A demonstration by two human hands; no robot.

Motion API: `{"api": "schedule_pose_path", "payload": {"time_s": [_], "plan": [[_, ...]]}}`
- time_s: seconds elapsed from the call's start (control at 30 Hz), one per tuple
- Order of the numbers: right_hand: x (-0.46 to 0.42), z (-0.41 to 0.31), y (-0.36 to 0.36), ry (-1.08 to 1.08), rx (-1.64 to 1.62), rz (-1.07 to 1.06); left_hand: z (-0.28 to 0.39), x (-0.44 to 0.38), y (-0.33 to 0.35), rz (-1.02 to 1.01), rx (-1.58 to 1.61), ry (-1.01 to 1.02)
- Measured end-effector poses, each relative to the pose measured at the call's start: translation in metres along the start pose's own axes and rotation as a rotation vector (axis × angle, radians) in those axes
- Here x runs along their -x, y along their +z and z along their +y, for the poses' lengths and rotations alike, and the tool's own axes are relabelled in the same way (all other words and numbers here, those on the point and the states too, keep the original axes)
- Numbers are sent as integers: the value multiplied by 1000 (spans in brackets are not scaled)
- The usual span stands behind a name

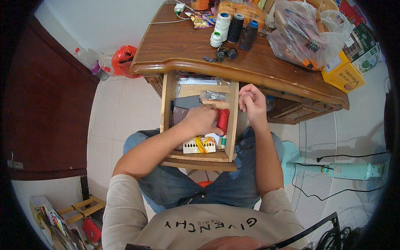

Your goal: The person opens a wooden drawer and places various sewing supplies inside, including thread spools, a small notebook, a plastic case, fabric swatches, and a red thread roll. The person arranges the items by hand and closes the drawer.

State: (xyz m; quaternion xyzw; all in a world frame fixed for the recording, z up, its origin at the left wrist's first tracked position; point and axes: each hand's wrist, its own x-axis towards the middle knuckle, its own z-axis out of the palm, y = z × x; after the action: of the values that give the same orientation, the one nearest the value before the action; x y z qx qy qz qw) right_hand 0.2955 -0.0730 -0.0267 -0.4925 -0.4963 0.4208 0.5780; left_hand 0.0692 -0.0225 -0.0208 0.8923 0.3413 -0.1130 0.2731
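An open wooden drawer (233,125) juts out over my knees. Inside it, my left hand (203,120) reaches down beside a red spool of thread (222,121), its thumb at the spool's lower end; the fingertips are hidden, so a grip is not clear. Near my wrist lie a white card wound with yellow thread (199,146) and a small green-and-white spool (223,141). Grey flat pieces (187,102) and a clear plastic packet (214,95) lie farther back. My right hand (251,101) is raised just outside the drawer's right wall, fingers loosely curled, with nothing visible in it.
On the brown wooden desk (178,40) stand white thread cones (222,26), dark thread cones (235,28) and small dark bobbins (231,53). A filled plastic bag (306,37) and a yellow box (343,73) are at the right. A red bag (124,61) lies left of the desk.
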Motion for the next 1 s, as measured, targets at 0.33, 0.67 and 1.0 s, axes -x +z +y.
{"api": "schedule_pose_path", "payload": {"time_s": [0.33, 0.67, 1.0], "plan": [[-1, 0, 3, 9, -27, -17, -10, -6, 9, 334, -42, 244], [0, -6, 8, 51, 8, -42, -33, -16, 17, 114, 142, 396], [0, -13, 5, 77, 28, -23, -51, 13, -36, 270, 450, 380]]}}
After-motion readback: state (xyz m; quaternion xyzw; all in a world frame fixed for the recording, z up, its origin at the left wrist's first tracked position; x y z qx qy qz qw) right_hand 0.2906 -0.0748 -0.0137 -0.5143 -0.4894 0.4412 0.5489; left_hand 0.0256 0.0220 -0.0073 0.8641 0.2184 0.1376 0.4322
